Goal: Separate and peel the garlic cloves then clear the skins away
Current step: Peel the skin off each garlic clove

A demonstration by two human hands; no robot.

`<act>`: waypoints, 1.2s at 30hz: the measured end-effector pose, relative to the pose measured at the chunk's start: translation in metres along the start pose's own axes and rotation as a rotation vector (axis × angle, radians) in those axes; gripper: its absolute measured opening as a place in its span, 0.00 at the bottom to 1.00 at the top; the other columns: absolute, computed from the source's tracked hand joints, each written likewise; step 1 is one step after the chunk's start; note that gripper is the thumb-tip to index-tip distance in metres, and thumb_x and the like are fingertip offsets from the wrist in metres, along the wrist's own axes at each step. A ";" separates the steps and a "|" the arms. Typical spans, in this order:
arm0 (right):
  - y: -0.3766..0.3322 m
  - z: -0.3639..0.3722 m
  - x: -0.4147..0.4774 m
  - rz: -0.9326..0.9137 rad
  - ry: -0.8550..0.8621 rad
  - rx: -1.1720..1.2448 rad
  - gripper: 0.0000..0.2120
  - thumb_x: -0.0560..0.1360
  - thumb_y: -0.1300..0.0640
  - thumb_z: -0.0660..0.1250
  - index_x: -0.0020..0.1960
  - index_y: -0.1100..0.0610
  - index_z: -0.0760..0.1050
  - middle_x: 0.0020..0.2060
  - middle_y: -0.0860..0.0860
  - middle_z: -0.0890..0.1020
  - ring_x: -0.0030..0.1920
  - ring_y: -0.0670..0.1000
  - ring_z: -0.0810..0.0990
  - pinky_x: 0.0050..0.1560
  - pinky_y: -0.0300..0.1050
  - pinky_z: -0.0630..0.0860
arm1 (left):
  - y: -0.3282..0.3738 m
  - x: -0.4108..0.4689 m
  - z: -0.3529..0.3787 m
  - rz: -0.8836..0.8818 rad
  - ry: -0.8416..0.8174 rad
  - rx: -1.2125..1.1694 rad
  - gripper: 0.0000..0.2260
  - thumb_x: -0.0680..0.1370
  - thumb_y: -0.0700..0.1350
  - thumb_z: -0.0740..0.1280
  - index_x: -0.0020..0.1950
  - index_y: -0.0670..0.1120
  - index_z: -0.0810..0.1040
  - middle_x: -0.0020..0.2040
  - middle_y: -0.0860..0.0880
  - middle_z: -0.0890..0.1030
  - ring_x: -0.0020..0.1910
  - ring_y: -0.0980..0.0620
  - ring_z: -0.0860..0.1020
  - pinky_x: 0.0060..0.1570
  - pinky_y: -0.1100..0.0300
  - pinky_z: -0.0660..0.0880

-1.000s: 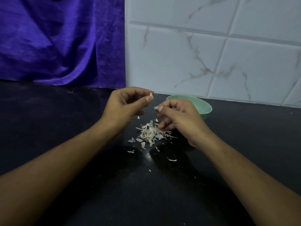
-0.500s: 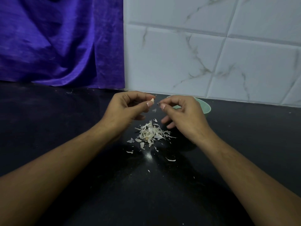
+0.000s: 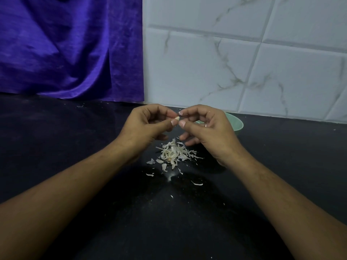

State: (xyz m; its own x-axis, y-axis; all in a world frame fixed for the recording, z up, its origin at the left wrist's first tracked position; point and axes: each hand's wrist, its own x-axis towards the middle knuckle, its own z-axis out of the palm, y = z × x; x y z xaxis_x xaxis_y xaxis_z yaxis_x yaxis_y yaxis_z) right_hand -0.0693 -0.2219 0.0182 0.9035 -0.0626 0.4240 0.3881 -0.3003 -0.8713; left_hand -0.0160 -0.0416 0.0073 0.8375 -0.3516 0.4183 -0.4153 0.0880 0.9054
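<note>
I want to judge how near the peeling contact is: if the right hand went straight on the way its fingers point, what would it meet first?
The garlic clove pinched by the left hand. The right hand has its fingers right beside it; whether they touch it is unclear.

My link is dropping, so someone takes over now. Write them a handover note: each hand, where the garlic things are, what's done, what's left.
Left hand: pinches a garlic clove between thumb and forefinger, above the black counter.
Right hand: thumb and forefinger pinch the clove's free end, picking at its skin.
Skins: loose pile on the counter under the hands, scraps scattered nearer the person.
Green bowl: behind the right hand, contents hidden.
Done: many skins off. Left: finish this clove, clear the skins.
</note>
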 end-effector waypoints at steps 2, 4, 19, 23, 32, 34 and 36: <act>0.000 0.000 0.000 0.006 -0.012 0.011 0.06 0.77 0.61 0.75 0.53 0.59 0.82 0.45 0.57 0.86 0.37 0.58 0.87 0.43 0.64 0.83 | 0.000 0.001 0.000 -0.006 -0.007 0.005 0.07 0.75 0.37 0.76 0.52 0.41 0.83 0.41 0.48 0.84 0.41 0.53 0.82 0.38 0.60 0.81; 0.000 0.000 0.000 0.009 -0.020 0.007 0.05 0.77 0.62 0.75 0.52 0.60 0.83 0.43 0.55 0.86 0.36 0.56 0.86 0.44 0.65 0.83 | -0.002 0.002 -0.001 -0.006 -0.016 0.011 0.07 0.74 0.36 0.77 0.51 0.41 0.83 0.41 0.48 0.84 0.40 0.54 0.82 0.37 0.61 0.81; -0.001 -0.001 0.002 0.078 -0.017 0.183 0.02 0.79 0.64 0.71 0.50 0.62 0.81 0.39 0.56 0.86 0.34 0.52 0.86 0.39 0.47 0.85 | -0.001 0.001 0.001 -0.068 -0.006 -0.034 0.08 0.75 0.40 0.76 0.52 0.39 0.84 0.45 0.37 0.85 0.39 0.52 0.81 0.38 0.58 0.82; 0.000 0.000 0.001 0.071 -0.022 0.171 0.02 0.79 0.65 0.71 0.51 0.62 0.81 0.40 0.56 0.86 0.35 0.53 0.85 0.40 0.48 0.85 | -0.002 0.003 0.000 -0.127 0.005 -0.084 0.10 0.74 0.39 0.77 0.52 0.38 0.83 0.40 0.45 0.84 0.37 0.53 0.82 0.37 0.59 0.82; -0.001 0.002 -0.001 0.143 -0.032 0.225 0.03 0.79 0.60 0.72 0.50 0.61 0.80 0.42 0.57 0.86 0.35 0.54 0.85 0.39 0.48 0.85 | -0.002 0.002 -0.001 -0.041 0.015 0.074 0.06 0.75 0.40 0.77 0.50 0.41 0.84 0.39 0.44 0.85 0.37 0.53 0.82 0.37 0.59 0.81; 0.000 0.002 -0.001 0.171 -0.035 0.238 0.03 0.79 0.61 0.72 0.50 0.61 0.80 0.43 0.58 0.86 0.35 0.54 0.85 0.39 0.48 0.85 | -0.003 0.002 -0.001 -0.003 0.025 0.130 0.05 0.75 0.41 0.77 0.49 0.42 0.85 0.39 0.45 0.85 0.37 0.53 0.82 0.38 0.58 0.80; 0.000 0.002 0.000 0.204 -0.044 0.264 0.02 0.79 0.62 0.71 0.50 0.61 0.80 0.44 0.59 0.86 0.36 0.54 0.85 0.40 0.47 0.85 | -0.003 0.002 -0.002 0.013 0.025 0.144 0.04 0.75 0.41 0.78 0.48 0.44 0.85 0.39 0.47 0.85 0.38 0.53 0.82 0.39 0.57 0.81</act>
State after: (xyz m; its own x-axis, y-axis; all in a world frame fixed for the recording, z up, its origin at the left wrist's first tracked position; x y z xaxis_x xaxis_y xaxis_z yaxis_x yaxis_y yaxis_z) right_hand -0.0693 -0.2204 0.0174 0.9721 -0.0532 0.2284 0.2272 -0.0286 -0.9734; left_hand -0.0125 -0.0408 0.0057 0.8398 -0.3277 0.4328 -0.4710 -0.0432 0.8811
